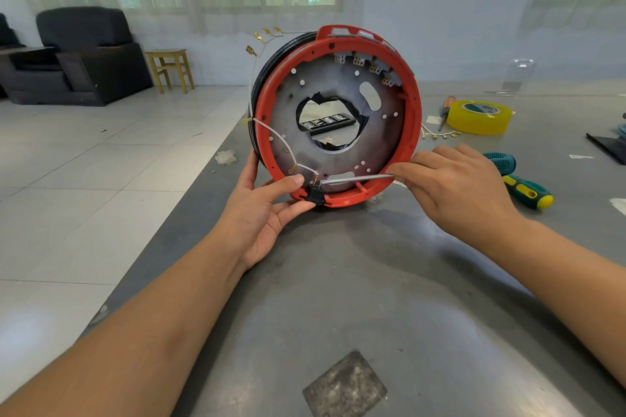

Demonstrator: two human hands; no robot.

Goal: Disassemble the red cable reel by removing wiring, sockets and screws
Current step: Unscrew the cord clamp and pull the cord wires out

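Grey metal table (389, 281) (scuffed), tiled floor (101, 162) beyond.

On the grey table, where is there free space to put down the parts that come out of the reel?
The widest bare patch of the table lies between the two forearms, from the red reel down to the worn square. The right side is crowded: yellow tape roll, green screwdrivers, loose wires. Left of the reel only a narrow strip remains before the edge.
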